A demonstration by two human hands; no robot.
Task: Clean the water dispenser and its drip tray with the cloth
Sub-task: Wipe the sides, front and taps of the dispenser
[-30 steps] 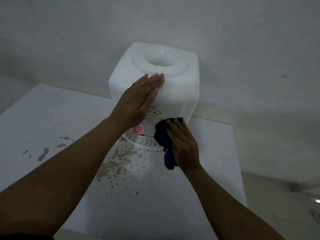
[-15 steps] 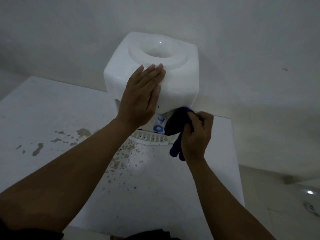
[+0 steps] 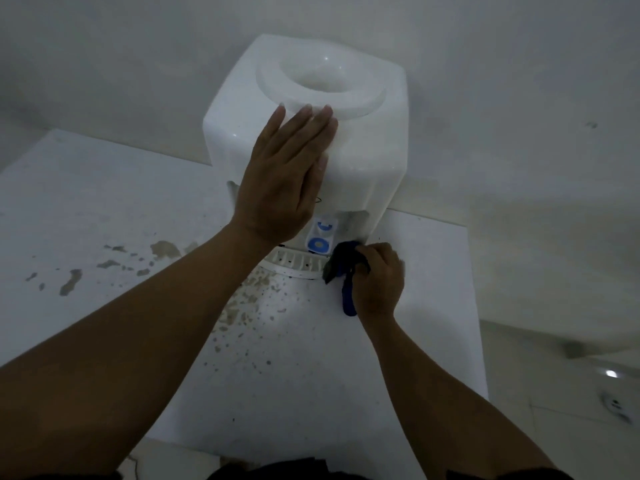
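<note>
Wiping by the drip tray

The left hand (image 3: 277, 178) lies flat on the water dispenser (image 3: 360, 140). The right hand (image 3: 379, 282) squeezes the cloth (image 3: 341, 268) beside the drip tray (image 3: 298, 263) on the counter (image 3: 104, 209). Next, I think, rub across the tray.

A white table (image 3: 104, 209) is standing against a pale wall, its top marked with brown stains and small specks (image 3: 242, 306) spreading across the left and middle. A white water dispenser (image 3: 363, 150) is sitting at the far edge, its slotted drip tray (image 3: 294, 263) resting on the tabletop in front.
</note>
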